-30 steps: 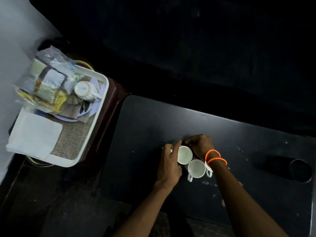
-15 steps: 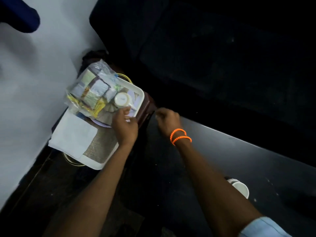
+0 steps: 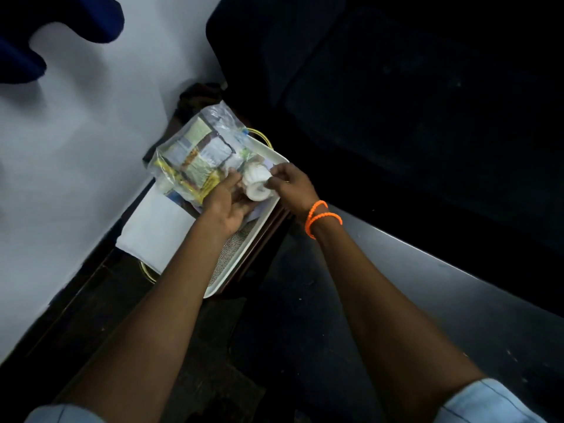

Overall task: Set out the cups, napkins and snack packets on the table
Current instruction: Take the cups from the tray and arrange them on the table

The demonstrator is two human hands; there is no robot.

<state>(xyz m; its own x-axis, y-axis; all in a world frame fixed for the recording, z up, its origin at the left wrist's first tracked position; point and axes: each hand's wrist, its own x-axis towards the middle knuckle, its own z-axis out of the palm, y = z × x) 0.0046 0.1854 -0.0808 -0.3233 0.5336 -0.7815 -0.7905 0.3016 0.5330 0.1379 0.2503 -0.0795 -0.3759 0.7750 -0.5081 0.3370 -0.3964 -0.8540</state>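
Now both hands meet over the white tray (image 3: pixel 244 270), where half a second ago only the left hand (image 3: pixel 227 206) had reached the white cup (image 3: pixel 255 184) and the right hand (image 3: pixel 291 186) hung apart over the edge of the dark table (image 3: pixel 427 285). The cup, which stood with its mouth showing in the far part of the tray, is tipped on its side with the mouth turned toward the camera; the left hand cradles it from below with curled fingers, and the right hand's fingertips (image 3: pixel 271 180) pinch its far side. Whether it is lifted clear of the tray or rests there cannot be told. Just beside the cup lies the clear plastic bag of snack packets (image 3: pixel 195 157), unmoved at the tray's far left corner and overhanging the rim. The white napkins (image 3: pixel 155 230) lie as before at the near left of the tray, partly covering the woven mat (image 3: pixel 227 254). Two orange bead bracelets (image 3: pixel 320 216) circle the right wrist. The cup seen earlier on the table at the lower right has passed out of view, the camera having turned toward the tray and the white wall (image 3: pixel 76 132).
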